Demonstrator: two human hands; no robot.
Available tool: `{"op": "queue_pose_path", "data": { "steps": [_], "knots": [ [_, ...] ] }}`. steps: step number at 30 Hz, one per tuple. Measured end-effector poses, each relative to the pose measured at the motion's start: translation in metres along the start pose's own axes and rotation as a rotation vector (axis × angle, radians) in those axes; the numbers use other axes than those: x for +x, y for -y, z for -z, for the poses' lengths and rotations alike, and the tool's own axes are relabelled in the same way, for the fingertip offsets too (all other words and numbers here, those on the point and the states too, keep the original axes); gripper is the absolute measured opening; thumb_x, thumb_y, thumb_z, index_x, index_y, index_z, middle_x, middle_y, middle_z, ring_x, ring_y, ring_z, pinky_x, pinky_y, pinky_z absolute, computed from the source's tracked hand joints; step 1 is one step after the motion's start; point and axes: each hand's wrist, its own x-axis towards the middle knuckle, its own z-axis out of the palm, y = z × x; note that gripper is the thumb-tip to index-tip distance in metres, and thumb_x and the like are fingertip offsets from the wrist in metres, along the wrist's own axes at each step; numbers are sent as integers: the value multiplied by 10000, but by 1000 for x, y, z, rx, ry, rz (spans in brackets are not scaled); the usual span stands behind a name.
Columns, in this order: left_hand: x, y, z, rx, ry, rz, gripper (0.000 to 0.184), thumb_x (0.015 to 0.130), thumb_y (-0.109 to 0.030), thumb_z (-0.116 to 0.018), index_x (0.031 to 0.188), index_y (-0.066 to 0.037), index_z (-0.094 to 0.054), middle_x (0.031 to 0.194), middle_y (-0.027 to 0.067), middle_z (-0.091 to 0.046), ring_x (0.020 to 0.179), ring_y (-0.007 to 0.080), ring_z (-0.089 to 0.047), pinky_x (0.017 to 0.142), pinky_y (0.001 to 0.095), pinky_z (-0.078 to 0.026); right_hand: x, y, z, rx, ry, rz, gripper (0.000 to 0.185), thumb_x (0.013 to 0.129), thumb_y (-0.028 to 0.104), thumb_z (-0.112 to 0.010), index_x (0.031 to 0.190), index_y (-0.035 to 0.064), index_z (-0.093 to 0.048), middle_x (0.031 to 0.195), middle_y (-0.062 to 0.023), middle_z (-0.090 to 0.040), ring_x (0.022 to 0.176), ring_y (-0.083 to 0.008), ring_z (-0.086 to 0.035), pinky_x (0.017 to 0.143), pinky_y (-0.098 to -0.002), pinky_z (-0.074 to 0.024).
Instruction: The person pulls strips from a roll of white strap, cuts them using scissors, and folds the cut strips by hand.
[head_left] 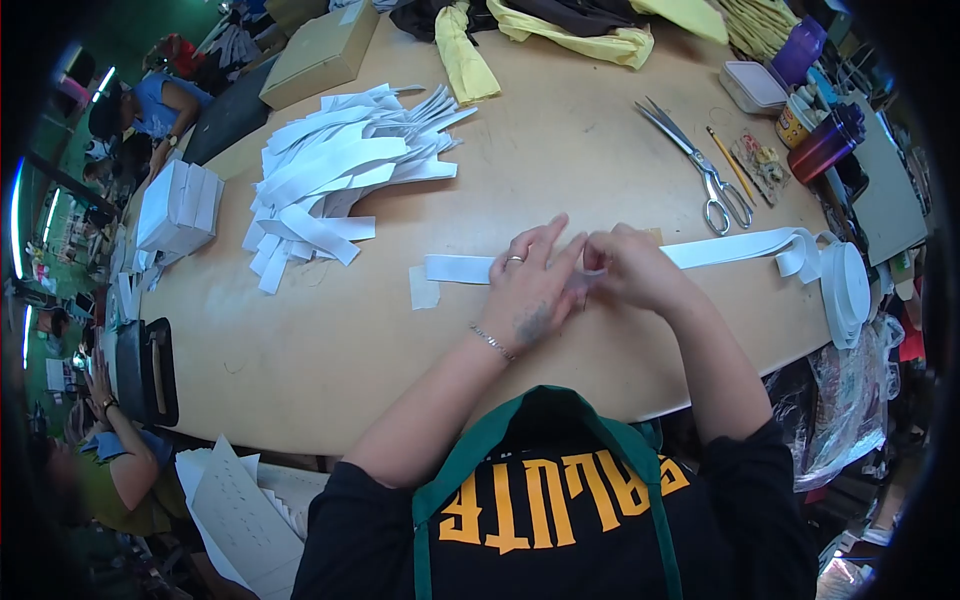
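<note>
A flat white elastic band (740,248) runs across the table from its roll (846,295) at the right, passing under both hands. Its cut end (455,268) lies over a pale patch of tape (424,290). My left hand (535,285) lies on the band with fingers stretched out. Beside it, my right hand (632,268) is closed in a pinch, its fingertips close to my left fingers. A small translucent piece (592,280) shows between the hands; what exactly the right fingertips grip is hidden.
A heap of cut white strips (340,160) lies at the back left, near a white stack (180,207) and a cardboard box (320,55). Scissors (705,170), a pencil (730,165) and a purple bottle (828,140) are at the right. People sit at far left.
</note>
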Motion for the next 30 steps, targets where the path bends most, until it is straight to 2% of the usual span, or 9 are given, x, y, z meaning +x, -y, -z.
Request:
{"op": "queue_pose_path", "data": {
  "steps": [1,5,9,10,12,14,18,20,30],
  "knots": [
    [-2,4,6,37,-2,-83,409,804,-247,-646,1169,-122,-511,1129,91,-563,986,238,-577,905,514,-368,-7,7,-1,44,-23,74,151,692,112,-697,801,98,-593,773,-64,-595,863,-273,-557,771,-394,-428],
    [-16,26,64,-289,315,-103,188,808,-152,-652,972,-82,-592,848,45,-613,828,252,-601,727,363,-448,-23,37,5,187,-84,237,153,695,102,-699,794,109,-582,761,-47,-581,840,-263,-536,767,-385,-418],
    [-16,49,142,-141,72,-27,80,809,-34,-622,886,-34,-605,762,109,-583,700,260,-579,624,331,-461,-26,41,6,235,-156,407,292,713,126,-715,981,125,-600,984,-65,-582,1016,-269,-496,883,-385,-405],
    [-15,78,158,2,-52,-57,55,855,-45,-598,904,-22,-606,768,82,-583,677,195,-568,611,291,-447,-24,36,8,217,-202,439,333,718,131,-717,1030,128,-600,1034,-70,-576,1053,-271,-484,907,-386,-401],
    [4,121,199,-17,-120,144,156,936,-147,-547,926,0,-600,741,25,-557,669,84,-497,595,232,-405,-27,-1,15,5,-192,251,449,719,135,-725,1145,142,-583,1126,-75,-547,1110,-273,-462,954,-382,-391],
    [38,142,231,242,30,270,232,945,-205,-532,911,18,-587,733,70,-538,645,102,-459,601,236,-387,-31,-32,22,-180,-195,28,467,713,139,-734,1155,151,-584,1111,-68,-551,1110,-268,-462,951,-382,-393],
    [51,210,196,676,-206,-140,345,863,-239,-642,1111,-10,-573,1027,173,-602,961,293,-575,844,356,-451,-30,-61,27,-176,-54,-187,403,711,150,-737,1091,148,-603,1087,-55,-552,1091,-259,-462,937,-388,-399],
    [54,174,160,446,-84,-55,457,819,-241,-685,1196,-26,-540,1172,204,-562,1096,368,-524,936,395,-422,-31,-68,23,-136,-25,-205,346,717,154,-733,1039,143,-609,1073,-49,-550,1076,-255,-464,920,-384,-404],
    [30,-15,-16,-299,145,-17,354,803,-218,-680,1067,-2,-587,945,166,-610,880,323,-582,784,396,-466,-33,-60,24,2,-59,-238,252,681,73,-745,874,42,-587,884,-88,-606,865,-249,-566,776,-345,-452]
  ]
}}
